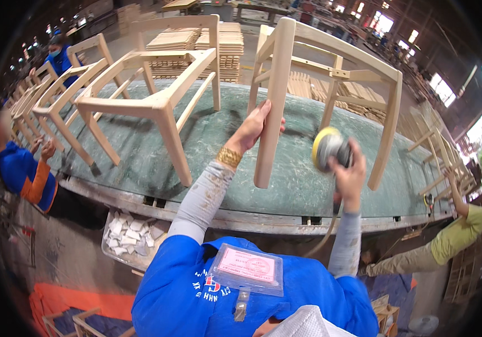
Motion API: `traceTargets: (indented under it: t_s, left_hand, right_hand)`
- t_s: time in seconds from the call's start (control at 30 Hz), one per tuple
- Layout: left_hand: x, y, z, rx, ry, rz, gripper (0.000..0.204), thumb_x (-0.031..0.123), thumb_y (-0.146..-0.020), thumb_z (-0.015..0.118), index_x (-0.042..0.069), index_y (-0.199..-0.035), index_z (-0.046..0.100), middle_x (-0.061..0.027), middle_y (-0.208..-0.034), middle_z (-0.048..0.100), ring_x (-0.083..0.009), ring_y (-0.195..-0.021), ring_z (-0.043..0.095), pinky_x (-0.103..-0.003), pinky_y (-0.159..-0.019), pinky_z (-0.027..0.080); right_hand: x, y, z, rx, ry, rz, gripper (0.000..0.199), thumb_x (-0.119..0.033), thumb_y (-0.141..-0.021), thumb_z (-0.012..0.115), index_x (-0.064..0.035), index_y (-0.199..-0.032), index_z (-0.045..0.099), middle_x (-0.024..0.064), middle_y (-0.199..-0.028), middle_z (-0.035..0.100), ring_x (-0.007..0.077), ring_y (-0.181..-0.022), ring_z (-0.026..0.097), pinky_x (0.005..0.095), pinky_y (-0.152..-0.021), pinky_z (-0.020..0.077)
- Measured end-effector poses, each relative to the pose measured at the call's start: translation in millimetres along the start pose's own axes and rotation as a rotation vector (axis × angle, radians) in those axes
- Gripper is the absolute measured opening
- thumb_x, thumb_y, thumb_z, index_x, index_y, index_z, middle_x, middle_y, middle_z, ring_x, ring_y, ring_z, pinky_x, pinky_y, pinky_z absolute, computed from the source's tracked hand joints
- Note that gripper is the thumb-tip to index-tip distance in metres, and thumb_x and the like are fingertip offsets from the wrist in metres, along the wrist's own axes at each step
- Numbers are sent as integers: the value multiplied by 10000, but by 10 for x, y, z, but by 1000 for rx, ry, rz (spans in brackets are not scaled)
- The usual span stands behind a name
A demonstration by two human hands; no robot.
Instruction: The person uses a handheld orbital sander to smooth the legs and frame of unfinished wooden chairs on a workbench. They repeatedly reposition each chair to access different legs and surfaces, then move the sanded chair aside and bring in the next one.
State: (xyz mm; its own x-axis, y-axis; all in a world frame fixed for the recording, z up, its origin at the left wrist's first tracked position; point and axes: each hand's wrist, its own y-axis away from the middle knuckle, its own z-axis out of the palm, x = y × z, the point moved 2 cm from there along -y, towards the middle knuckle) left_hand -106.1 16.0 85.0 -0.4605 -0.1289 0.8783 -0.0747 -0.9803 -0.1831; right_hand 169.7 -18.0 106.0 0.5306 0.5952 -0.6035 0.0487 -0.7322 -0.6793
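Observation:
A bare wooden chair frame stands tilted on the green-topped bench, one thick leg toward me. My left hand wraps round that leg near its middle, thumb on the near face, fingertips showing past the far edge. In my right hand is a round orbital sander with a yellow-edged pad facing left. The sander is held up between the chair's legs, and I see a gap between its pad and the nearest leg. From its lower end a hose hangs down past the bench edge.
Another chair frame stands left, with several more beyond it. A person in blue and orange works at far left; one in yellow-green handles chairs at right. A bin of white scraps sits below the bench edge.

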Motion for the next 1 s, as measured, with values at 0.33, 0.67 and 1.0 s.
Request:
traceTargets:
  t_s: [0.33, 0.67, 1.0]
  left_hand:
    - [-279, 119, 16, -21, -71, 165, 477, 454, -984, 383, 54, -1237, 446, -14, -1033, 507, -88, -924, 464, -241, -826, 416]
    - [-282, 164, -102, -102, -115, 197, 476, 450, -990, 367, 49, -1235, 441, -21, -1065, 502, -90, -993, 447, -251, -888, 392]
    - [-314, 147, -110, -86, -57, 191, 507, 460, -983, 381, 44, -1269, 425, -44, -1086, 510, -108, -982, 460, -266, -868, 403]
  right_hand:
    - [-1124, -1917, 602, 156, 445, -220, 668, -328, -691, 739, -357, -1301, 468, 194, -999, 541, 392, -921, 613, 444, -782, 513]
    - [-1261, -2226, 747, 206, 531, -242, 636, -370, -703, 718, -321, -1292, 485, 172, -993, 619, 342, -969, 586, 429, -849, 472]
    - [-1240, -2241, 751, 162, 484, -206, 657, -403, -689, 727, -347, -1297, 484, 224, -1034, 577, 373, -999, 578, 430, -874, 455]
